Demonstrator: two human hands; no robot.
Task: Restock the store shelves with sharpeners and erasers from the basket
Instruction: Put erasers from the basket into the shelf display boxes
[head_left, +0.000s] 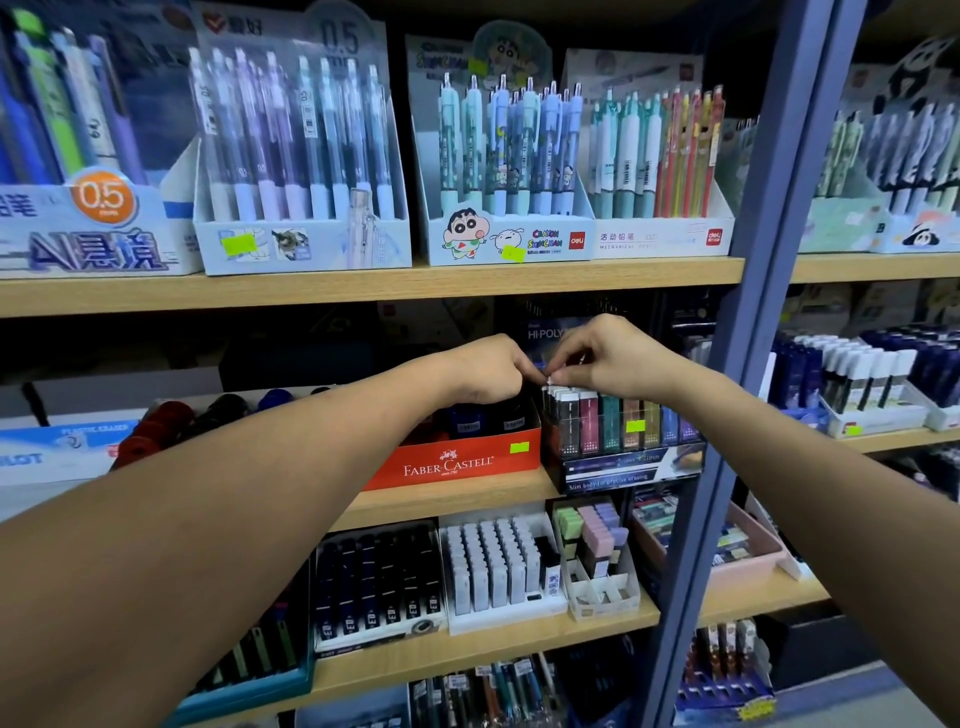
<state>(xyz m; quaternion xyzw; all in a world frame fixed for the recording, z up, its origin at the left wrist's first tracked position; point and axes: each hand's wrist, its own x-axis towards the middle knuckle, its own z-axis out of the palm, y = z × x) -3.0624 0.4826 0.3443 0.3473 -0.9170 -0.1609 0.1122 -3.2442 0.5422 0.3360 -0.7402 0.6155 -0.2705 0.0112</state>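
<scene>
Saw two hands meeting above one dark display box (631, 470) of slim upright erasers (613, 422), about seven colours, long axis vertical. Left hand (488, 370) and right hand (613, 358) both pinched one small white-topped eraser (550, 378) at its top. Red Faber-Castell box (457, 462) touching at 9 o'clock; blue post (748, 364) close at 3 o'clock.

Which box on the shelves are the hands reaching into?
The dark box of slim coloured stick erasers, right of the red Faber-Castell box. Both hands pinch above its left end.
</scene>
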